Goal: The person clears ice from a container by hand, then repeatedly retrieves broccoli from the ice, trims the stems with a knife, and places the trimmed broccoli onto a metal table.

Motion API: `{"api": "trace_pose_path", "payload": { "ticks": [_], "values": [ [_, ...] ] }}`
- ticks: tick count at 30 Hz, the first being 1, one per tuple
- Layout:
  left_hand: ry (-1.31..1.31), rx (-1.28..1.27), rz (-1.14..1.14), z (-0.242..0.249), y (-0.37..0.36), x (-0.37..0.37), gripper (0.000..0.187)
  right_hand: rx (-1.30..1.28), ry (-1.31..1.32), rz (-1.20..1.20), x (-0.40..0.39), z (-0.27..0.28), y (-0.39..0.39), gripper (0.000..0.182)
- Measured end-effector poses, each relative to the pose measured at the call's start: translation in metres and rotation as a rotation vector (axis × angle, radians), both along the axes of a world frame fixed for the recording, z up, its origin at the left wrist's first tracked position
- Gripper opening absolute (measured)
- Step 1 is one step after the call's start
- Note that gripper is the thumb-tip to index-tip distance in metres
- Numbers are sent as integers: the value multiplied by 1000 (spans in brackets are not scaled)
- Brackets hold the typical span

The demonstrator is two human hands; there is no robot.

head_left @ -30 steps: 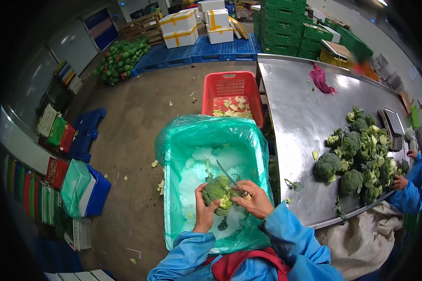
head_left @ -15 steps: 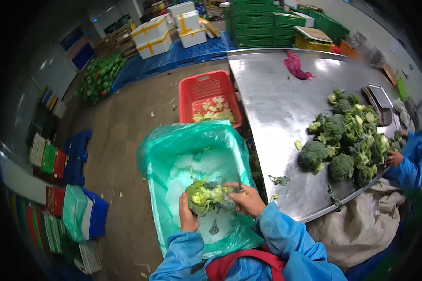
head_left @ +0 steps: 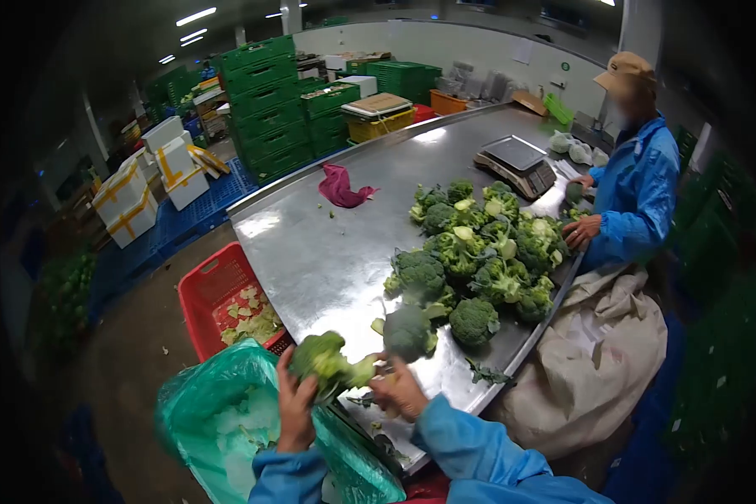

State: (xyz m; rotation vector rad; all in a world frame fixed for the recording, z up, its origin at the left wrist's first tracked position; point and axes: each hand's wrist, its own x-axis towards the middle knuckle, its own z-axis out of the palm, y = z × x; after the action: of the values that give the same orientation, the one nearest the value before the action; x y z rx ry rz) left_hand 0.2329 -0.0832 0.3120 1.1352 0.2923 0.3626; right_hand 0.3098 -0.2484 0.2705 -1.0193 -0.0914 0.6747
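A broccoli head (head_left: 321, 357) is held by its crown in my left hand (head_left: 296, 407), between the lined crate and the table edge. Its pale stalk points right. My right hand (head_left: 401, 391) is closed at the end of the stalk; what its fingers grip there is blurred, too small to make out. Several broccoli heads (head_left: 462, 252) are piled on the metal table (head_left: 298, 273), one blurred head (head_left: 409, 332) just above my right hand. The crate with green plastic lining (head_left: 197, 420) holds white ice, below and left of my left hand.
A red crate (head_left: 195, 307) with trimmings stands left of the table. A scale (head_left: 517, 164) and a pink cloth (head_left: 341, 186) lie on the table. At the right stands a co-worker (head_left: 647, 185) in blue, hands at the pile, near a white sack (head_left: 580, 370). Green crates (head_left: 265, 109) are stacked behind.
The view has swung right and up. Both hands, with the broccoli, have gone from over the lined crate to beside the table edge. The co-worker is now largely in view.
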Motion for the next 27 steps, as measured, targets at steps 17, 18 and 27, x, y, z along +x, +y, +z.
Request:
{"api": "trace_pose_path", "payload": {
  "ticks": [17, 18, 27],
  "values": [
    [-14, -22, -307, 11, -130, 192, 66, -325, -509, -530, 100, 39, -108, 43],
    [-22, -23, -329, 16, -133, 198, 66, -312, -489, -549, 109, 44, -116, 41],
    [-488, 1469, -139, 86, -168, 242, 43, -205, -519, -1054, 241, 58, -177, 34]
  ]
}}
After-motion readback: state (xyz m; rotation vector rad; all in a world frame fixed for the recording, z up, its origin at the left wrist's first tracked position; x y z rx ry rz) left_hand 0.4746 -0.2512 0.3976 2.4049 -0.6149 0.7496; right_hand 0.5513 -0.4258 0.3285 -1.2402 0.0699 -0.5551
